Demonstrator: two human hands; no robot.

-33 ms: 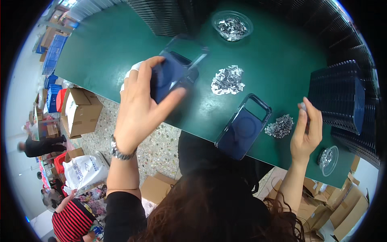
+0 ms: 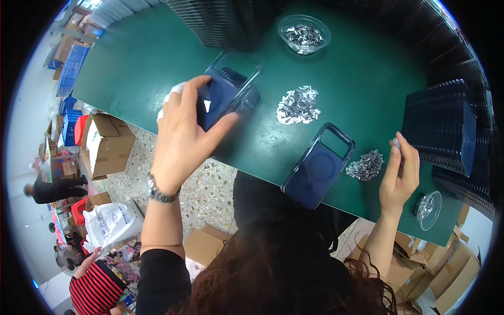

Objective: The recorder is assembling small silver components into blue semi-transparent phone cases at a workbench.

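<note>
My left hand (image 2: 184,123) grips a dark blue, see-through phone case (image 2: 216,97) by its sides, fingers on the far side and thumb on the near one. It hangs over or rests on more dark cases (image 2: 251,97); contact cannot be made out. White covers sit on some left fingers. A second phone case (image 2: 315,170) lies on the green table (image 2: 252,142), its cutout end away from me. To its right, my right hand (image 2: 399,176) is raised with thumb and index finger pinched, a tiny pale spot between the tips. A pile of small grey pieces (image 2: 366,166) lies beside that hand.
A pile of white and silver pieces (image 2: 298,105) lies mid-table. Behind it stands a clear bowl (image 2: 303,34) of pieces; a smaller clear cup (image 2: 428,210) stands right. Tall stacks of dark cases (image 2: 440,126) rise at right and back. Cardboard boxes (image 2: 107,144) stand on the floor.
The phone case in my left hand has moved slightly down and to the left, closer to the cases beneath, and looks less blurred. My right hand stays nearly in place.
</note>
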